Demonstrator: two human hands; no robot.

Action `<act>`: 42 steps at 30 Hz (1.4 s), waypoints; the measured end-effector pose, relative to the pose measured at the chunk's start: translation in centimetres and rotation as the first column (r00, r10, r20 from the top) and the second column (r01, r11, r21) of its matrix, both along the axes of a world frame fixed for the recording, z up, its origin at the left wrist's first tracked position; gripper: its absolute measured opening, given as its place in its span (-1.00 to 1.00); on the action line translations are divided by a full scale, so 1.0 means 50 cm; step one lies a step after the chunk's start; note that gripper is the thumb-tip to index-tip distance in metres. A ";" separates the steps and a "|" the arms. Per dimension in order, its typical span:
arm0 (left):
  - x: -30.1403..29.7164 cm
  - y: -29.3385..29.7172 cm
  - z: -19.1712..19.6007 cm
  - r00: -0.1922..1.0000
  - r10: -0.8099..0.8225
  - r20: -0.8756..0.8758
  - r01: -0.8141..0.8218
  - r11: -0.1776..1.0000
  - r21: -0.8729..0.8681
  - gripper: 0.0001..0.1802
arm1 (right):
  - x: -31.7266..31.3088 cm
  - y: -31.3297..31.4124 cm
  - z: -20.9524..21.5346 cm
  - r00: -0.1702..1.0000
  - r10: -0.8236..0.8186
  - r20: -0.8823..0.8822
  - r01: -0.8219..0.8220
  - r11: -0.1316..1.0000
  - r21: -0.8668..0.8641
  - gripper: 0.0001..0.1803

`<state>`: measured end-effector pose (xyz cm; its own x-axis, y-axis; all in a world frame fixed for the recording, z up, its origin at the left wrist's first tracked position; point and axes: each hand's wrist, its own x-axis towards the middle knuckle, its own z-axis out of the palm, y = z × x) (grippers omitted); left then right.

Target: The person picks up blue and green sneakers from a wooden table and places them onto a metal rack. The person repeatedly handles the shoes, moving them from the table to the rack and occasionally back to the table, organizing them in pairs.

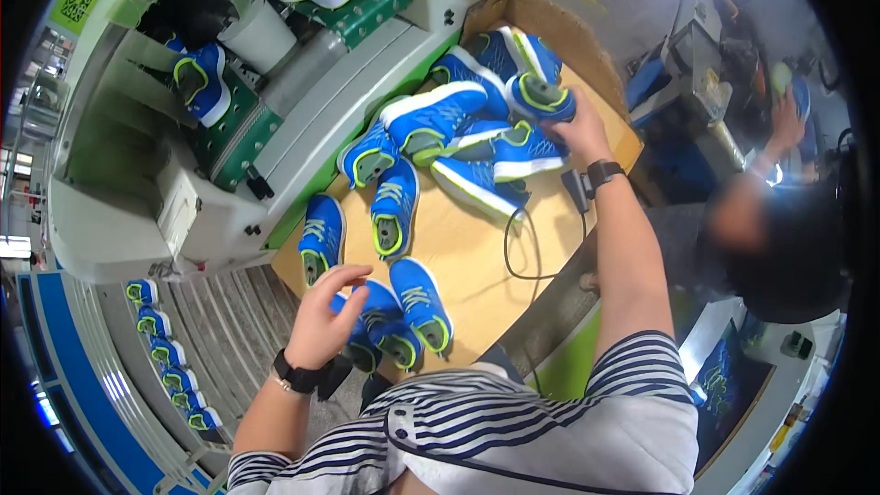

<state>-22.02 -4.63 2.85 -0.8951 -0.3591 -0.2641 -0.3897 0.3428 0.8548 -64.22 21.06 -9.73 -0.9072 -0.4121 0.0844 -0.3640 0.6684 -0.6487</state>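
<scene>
Grey-white metal machine [174, 192] with green perforated shoe rests fills the upper left, carrying blue shoes with lime trim on its arms. Beside it lies the pale wooden tabletop [477, 266], walled at the far end by a brown cardboard box side [550, 23], and heaped with blue mesh sports shoes with white soles and lime edging [458, 128]. Below the machine, a slatted grey conveyor [220, 330] carries a row of small blue and lime shoes [170, 353] along its left edge. A black cable [518, 247] loops across the tabletop near its right edge.

At the far pile, the right hand [577, 133], a black watch on its wrist, is closed around the heel of a blue shoe with a grey insole and lime collar [541, 96], lifted above the heap. The left hand [321, 312], also with a dark wristband, hangs loosely open with curled fingers, holding nothing, just over a pair of blue and lime shoes [403, 312] at the near edge of the tabletop. At the far right, another person's hand [788, 119] is at a separate workstation.
</scene>
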 end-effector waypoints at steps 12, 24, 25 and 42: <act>-0.376 0.073 -0.124 0.981 -0.191 -0.041 0.184 0.974 -0.130 -0.48 | 0.410 0.235 0.065 0.860 0.503 0.082 -0.509 0.853 0.116 -0.27; -0.500 0.315 -0.242 0.788 -0.604 0.121 0.568 0.637 -0.521 0.00 | 0.711 0.168 -0.085 0.874 -0.227 0.430 0.411 0.819 -0.402 0.01; -0.491 0.345 -0.248 0.792 -0.598 0.125 0.543 0.593 -0.595 0.01 | 0.711 0.121 -0.087 0.859 -0.132 0.495 0.405 0.765 -0.500 0.16; -0.130 0.092 -0.073 0.900 0.030 -0.435 -0.049 0.998 -0.032 0.11 | 0.696 0.169 -0.102 0.938 -0.156 0.309 0.270 0.887 -0.373 -0.06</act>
<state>-28.50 -0.02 -0.81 -0.9024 -0.3988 0.1632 0.0031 0.3729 0.9279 -29.41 29.50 -14.81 -0.9808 -0.1878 -0.0527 -0.0206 0.3683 -0.9295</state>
